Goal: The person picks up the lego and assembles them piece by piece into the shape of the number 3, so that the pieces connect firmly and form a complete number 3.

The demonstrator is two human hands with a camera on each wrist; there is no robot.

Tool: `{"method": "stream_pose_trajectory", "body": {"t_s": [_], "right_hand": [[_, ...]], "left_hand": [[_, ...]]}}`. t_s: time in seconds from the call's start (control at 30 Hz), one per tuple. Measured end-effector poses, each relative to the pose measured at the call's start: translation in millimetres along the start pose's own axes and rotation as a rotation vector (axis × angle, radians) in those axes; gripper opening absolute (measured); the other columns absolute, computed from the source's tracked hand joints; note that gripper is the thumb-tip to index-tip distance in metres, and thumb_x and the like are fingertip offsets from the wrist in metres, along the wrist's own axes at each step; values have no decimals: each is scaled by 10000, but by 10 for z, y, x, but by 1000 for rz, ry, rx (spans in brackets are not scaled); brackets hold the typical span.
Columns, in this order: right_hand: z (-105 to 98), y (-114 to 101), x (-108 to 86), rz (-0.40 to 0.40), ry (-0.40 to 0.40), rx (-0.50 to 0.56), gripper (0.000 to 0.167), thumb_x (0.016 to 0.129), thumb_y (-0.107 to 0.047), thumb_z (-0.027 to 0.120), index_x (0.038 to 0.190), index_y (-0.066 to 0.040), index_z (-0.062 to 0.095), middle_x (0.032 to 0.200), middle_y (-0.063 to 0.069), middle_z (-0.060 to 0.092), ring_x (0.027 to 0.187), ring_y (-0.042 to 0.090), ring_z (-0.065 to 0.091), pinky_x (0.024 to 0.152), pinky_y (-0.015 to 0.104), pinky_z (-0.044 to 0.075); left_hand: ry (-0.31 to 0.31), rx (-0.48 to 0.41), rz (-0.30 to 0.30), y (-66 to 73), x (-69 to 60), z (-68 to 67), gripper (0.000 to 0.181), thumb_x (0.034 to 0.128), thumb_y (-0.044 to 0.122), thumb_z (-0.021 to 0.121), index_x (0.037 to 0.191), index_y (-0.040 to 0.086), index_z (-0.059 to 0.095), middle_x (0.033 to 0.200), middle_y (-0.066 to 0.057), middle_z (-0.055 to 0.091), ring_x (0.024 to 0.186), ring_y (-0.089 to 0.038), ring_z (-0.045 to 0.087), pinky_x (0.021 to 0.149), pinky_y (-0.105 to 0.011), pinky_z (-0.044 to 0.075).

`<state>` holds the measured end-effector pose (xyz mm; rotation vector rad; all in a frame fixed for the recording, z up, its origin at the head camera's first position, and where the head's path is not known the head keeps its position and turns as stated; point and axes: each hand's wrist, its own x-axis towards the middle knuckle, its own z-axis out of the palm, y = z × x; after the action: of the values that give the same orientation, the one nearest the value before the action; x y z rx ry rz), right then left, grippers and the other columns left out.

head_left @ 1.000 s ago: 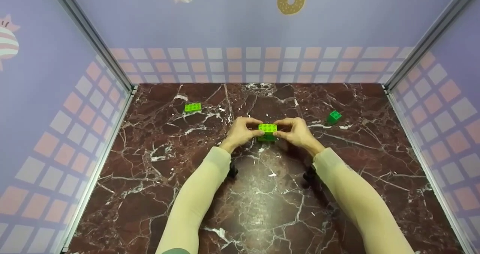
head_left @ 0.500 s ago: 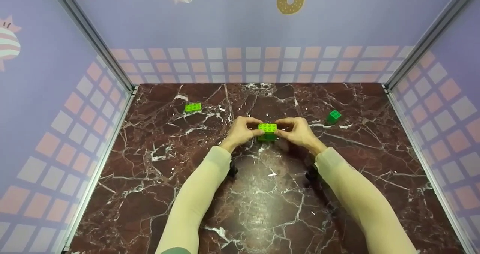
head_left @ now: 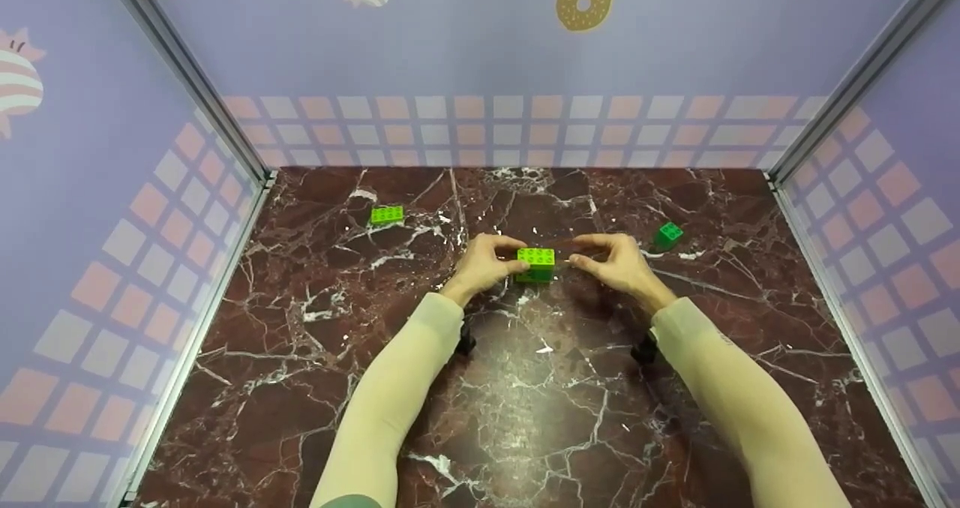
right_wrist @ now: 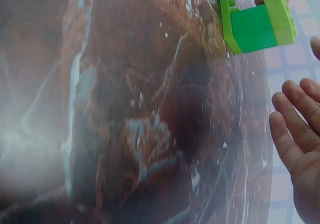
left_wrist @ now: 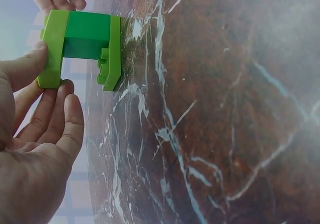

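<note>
At the middle of the table stands a small stack of toy building bricks: a lime brick (head_left: 537, 255) on top, a dark green brick (left_wrist: 86, 33) between, and a lime brick (left_wrist: 115, 54) at the bottom. The dark green brick sits at the right-hand end, so a gap shows at the left. My left hand (head_left: 480, 265) pinches the left end of the top brick between thumb and fingers. To the right of the stack, my right hand (head_left: 616, 265) is apart from it, fingers extended and holding nothing; the right wrist view also shows this hand (right_wrist: 302, 144).
Another lime brick (head_left: 387, 214) lies at the back left of the dark red marbled table (head_left: 300, 395). A dark green brick (head_left: 668, 235) is at the back right, beyond my right hand. Patterned walls (head_left: 480, 58) close off the back and both sides.
My right hand has let go of the stack's right side and moved a little to the right. The left hand and the stack have stayed in place.
</note>
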<state>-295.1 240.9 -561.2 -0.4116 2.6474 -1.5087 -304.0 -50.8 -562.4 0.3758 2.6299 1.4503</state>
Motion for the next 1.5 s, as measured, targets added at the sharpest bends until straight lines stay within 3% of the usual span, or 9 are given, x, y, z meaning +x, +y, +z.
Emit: {"method": "stream_pose_trajectory", "body": {"t_s": [0.17,0.33,0.57,0.7,0.87,1.03,1.5], "right_hand": [[-51,72,-28,3,54,-25,446,990,-177,855,1393,-6,770,1267,229,835,1090,431,828,820,122,591],[-117,132,-43,-1,96,-23,469,972,-124,857,1393,51,748,1262,265,825,1097,461,823,881,207,639],[-273,197,-87,10,136,-46,464,981,-150,859,1389,44,753,1284,269,817,1086,473,825,803,75,581],[-358,242,-122,12,160,-42,447,983,-155,866,1373,39,766,1287,279,812,1058,469,831,751,73,585],[-452,328,-159,20,191,-33,418,985,-101,853,1357,65,763,1237,313,814,955,253,844,733,84,599],[-556,379,-207,29,249,-48,426,968,-96,860,1345,79,763,1192,309,826,859,1,754,737,65,580],[-849,503,-354,45,382,-78,455,974,-174,887,1373,15,777,1263,302,812,837,-179,688,747,30,554]], "left_hand": [[-1,1,-6,1,1,4,400,907,173,919,1295,112,844,1372,-123,822,1331,-330,739,1228,-484,528],[-7,9,-7,5,4,12,402,911,181,919,1301,123,843,1367,-111,825,1316,-316,744,1215,-472,539],[-9,-13,1,9,10,23,395,909,170,914,1294,110,846,1328,-112,838,1276,-326,759,1177,-470,558],[-8,-11,2,8,11,29,392,912,168,913,1294,111,846,1320,-107,841,1252,-313,765,1157,-464,571],[-4,-17,-6,2,16,44,393,912,151,914,1295,105,843,1331,-112,836,1255,-309,757,1174,-464,562],[-5,-15,-9,4,19,40,396,914,171,914,1300,117,842,1346,-106,832,1275,-308,749,1195,-467,547],[-4,-10,15,-9,2,17,407,912,161,905,1307,87,837,1350,-120,831,1307,-327,749,1210,-479,543]]}}
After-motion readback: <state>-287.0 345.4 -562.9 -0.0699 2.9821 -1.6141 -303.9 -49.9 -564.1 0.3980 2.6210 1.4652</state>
